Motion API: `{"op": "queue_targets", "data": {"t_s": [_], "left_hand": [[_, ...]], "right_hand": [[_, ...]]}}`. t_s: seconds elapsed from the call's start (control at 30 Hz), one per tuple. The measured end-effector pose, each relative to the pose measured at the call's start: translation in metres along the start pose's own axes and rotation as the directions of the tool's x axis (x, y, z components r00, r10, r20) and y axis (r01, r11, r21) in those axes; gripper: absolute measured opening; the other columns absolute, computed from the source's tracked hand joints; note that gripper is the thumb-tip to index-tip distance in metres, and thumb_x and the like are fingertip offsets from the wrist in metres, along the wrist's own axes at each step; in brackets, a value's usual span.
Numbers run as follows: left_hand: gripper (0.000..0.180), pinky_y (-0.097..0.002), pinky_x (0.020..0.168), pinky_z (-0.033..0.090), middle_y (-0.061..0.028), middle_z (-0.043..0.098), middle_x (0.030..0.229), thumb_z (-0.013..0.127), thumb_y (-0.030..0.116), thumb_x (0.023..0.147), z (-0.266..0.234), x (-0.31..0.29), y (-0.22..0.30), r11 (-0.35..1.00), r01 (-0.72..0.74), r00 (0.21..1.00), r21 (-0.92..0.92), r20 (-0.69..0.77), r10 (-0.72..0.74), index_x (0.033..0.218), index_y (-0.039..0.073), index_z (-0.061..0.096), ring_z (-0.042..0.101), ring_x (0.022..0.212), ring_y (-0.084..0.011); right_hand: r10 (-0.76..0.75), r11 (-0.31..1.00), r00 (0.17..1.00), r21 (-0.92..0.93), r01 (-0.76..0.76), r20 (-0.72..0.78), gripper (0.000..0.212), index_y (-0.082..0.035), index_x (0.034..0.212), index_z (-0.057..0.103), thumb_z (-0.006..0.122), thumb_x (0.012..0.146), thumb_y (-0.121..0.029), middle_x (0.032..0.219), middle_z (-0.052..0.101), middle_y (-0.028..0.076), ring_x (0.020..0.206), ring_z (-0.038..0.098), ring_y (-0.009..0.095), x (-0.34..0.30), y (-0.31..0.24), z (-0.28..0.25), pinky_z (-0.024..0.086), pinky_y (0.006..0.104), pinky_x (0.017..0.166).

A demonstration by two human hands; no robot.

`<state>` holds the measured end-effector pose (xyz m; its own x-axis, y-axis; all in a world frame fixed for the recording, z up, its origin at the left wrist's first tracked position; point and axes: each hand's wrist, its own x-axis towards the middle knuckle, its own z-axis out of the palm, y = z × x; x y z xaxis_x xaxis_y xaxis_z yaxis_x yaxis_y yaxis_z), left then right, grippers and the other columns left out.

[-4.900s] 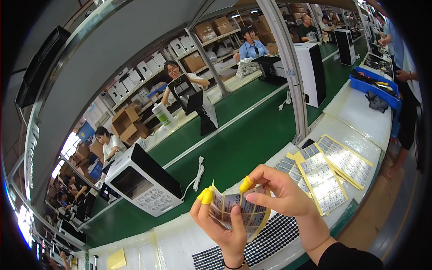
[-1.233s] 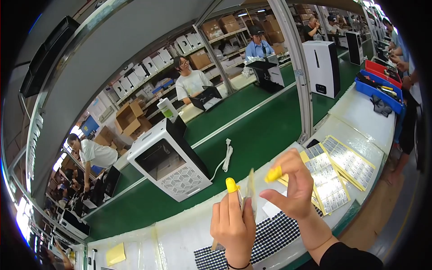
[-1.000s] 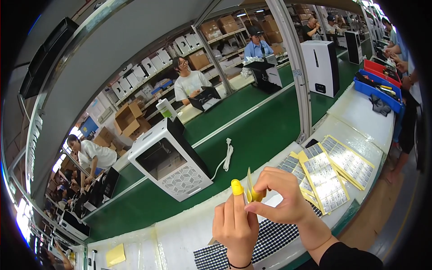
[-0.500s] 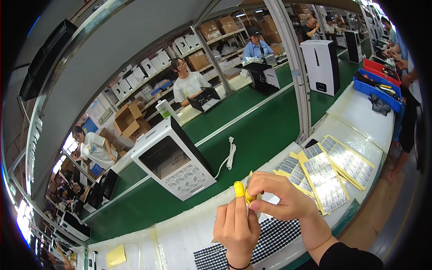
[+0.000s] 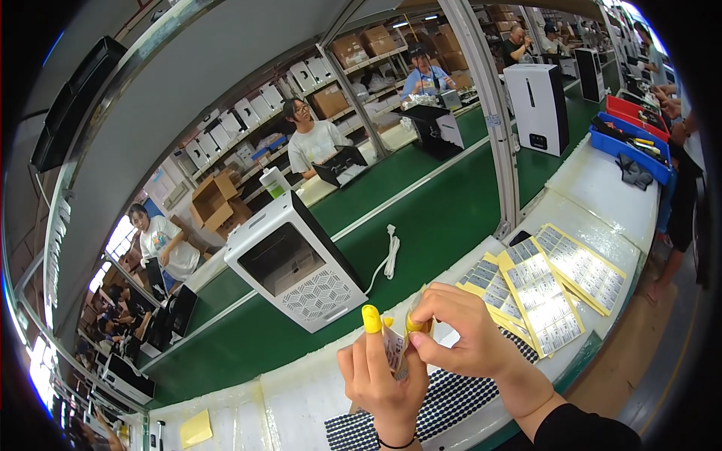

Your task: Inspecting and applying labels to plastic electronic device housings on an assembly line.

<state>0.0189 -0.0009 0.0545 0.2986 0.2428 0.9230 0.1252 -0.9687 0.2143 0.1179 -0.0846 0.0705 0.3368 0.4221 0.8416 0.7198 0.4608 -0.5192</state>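
both hands [image 5: 421, 353] now pinch the small label sheet [image 5: 394, 350] closer together.

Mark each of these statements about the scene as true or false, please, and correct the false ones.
1. Both hands hold a small label sheet between them. True.
2. The left hand has a yellow finger cot on one fingertip. True.
3. The white appliance on the green conveyor belt lies directly under the right hand. False: it stands apart, up and to the left of the hands.
4. The yellow-edged label sheets lie left of the hands. False: they lie to the right.
5. A white power cord lies on the belt beside the appliance. True.
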Motion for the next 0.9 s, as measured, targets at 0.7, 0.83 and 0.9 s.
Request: {"op": "queue_targets", "data": {"t_s": [0.7, 0.83, 0.9], "left_hand": [[0.076, -0.0291, 0.079, 0.043, -0.0080, 0.045, 0.103, 0.066, 0.007, 0.082, 0.008, -0.016, -0.005, 0.716, 0.338, 0.851, -0.611, -0.126, -0.510, 0.140, 0.000, 0.019, 0.049, 0.089, -0.0141], [0.078, -0.0272, 0.080, 0.043, -0.0075, 0.046, 0.102, 0.065, 0.004, 0.080, -0.003, -0.003, 0.000, 0.526, 0.407, 0.794, -0.747, 0.005, -0.608, 0.141, 0.000, 0.017, 0.049, 0.088, -0.0138], [0.079, -0.0261, 0.080, 0.042, -0.0075, 0.047, 0.100, 0.062, 0.000, 0.078, -0.008, -0.002, -0.006, 0.439, 0.395, 0.844, -0.807, 0.131, -0.519, 0.142, 0.000, 0.017, 0.049, 0.088, -0.0138]], "right_hand": [[-0.303, 0.951, 0.944, -0.111, 0.289, -0.134, 0.014, -0.010, 0.073, 0.057, 0.069, 0.067, -0.007, 0.056, 0.048, -0.002, 0.046, 0.049, 0.013, -0.018, -0.008, 0.035, 0.037, 0.0260, 0.043], [-0.309, 0.949, 0.948, -0.088, 0.303, -0.072, 0.021, -0.008, 0.075, 0.058, 0.076, 0.066, -0.013, 0.061, 0.058, 0.002, 0.048, 0.053, 0.018, -0.013, -0.008, 0.025, 0.039, 0.0277, 0.044], [-0.307, 0.952, 0.934, -0.057, 0.302, -0.184, 0.027, -0.007, 0.084, 0.057, 0.076, 0.072, -0.022, 0.068, 0.061, 0.003, 0.057, 0.057, 0.021, -0.012, -0.003, 0.018, 0.044, 0.0312, 0.053]]}}
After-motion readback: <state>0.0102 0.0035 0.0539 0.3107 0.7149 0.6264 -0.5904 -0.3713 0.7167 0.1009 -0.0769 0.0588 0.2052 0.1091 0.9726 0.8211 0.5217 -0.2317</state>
